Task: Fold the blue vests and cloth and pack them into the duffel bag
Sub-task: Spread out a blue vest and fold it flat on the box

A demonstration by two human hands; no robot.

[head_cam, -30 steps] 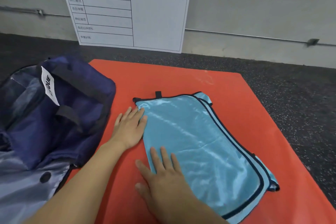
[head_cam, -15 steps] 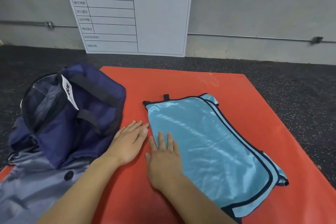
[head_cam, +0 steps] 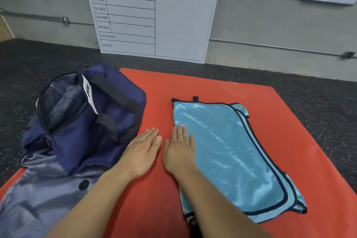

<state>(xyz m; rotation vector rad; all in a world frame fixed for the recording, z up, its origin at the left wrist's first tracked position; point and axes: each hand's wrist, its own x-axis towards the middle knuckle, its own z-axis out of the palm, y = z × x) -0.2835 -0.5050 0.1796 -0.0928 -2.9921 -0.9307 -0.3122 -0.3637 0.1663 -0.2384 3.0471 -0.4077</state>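
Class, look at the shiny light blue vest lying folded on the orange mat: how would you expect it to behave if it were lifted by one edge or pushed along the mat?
The light blue vest probably droops and unfolds if lifted: it lies flat in thin layers. Its glossy sheen suggests slippery fabric, so the layers may slide apart when pushed across the orange mat.

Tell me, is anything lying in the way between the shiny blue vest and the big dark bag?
Only the hands. The left hand lies flat on the orange mat between the folded blue vest and the duffel bag; the right hand rests on the vest's near edge. Otherwise bare mat.
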